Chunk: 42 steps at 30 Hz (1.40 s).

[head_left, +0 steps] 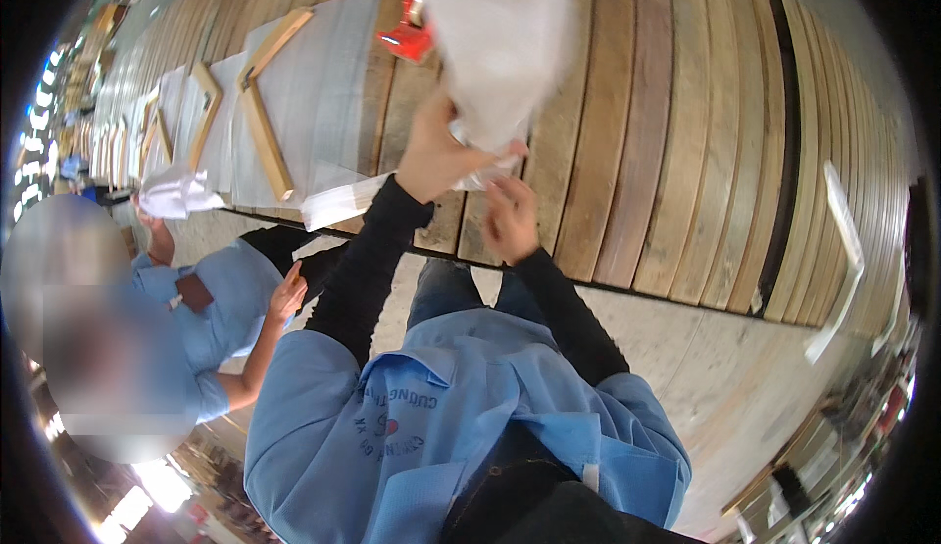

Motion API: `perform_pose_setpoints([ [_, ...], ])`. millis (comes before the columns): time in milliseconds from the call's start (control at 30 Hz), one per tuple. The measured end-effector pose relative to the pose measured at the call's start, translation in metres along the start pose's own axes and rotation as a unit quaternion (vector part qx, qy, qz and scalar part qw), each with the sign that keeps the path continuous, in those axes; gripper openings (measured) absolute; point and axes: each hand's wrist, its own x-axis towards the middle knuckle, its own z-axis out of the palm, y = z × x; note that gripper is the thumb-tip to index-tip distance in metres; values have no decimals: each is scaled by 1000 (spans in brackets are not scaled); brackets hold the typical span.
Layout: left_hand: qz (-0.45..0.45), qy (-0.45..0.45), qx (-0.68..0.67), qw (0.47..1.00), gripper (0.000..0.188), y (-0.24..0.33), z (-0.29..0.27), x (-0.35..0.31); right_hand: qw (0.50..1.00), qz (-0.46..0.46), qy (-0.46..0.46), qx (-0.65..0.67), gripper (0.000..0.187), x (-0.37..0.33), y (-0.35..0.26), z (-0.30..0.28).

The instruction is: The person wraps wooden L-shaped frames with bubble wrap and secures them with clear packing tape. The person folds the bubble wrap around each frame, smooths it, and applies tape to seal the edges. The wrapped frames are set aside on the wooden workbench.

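Note:
A white wrapped bundle (498, 49), blurred at its far part, points away from me over the slatted wooden table; what is inside is hidden. My left hand (441, 152) is closed around its near end. Just to the right, my right hand (512, 221) has its fingers curled at the loose white end of the wrapping. What those fingers pinch, if anything, cannot be made out. A red tape dispenser (407, 36) lies on the table left of the bundle.
Angled wooden pieces (263, 137) lie on translucent white sheets (333, 83) to the left. Folded white strips (343, 201) sit at the table's near edge. At left a co-worker (221, 294) in a light blue shirt handles white wrapping (178, 191). A white strip (841, 260) hangs at right.

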Motion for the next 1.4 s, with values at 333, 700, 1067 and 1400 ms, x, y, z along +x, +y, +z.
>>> perform_pose_setpoints([
  [333,154,-56,35,986,73,36,7,-37,819,376,-196,386,30,209,96,41],
  [700,173,2,-1,985,72,31,-14,-19,655,564,-134,485,17,303,71,202],
  [1067,134,-49,-58,988,67,21,-25,-7,680,565,-59,463,20,260,7,217],
  [1400,143,-35,-52,988,61,11,-23,-9,721,575,-104,373,17,222,65,261],
])
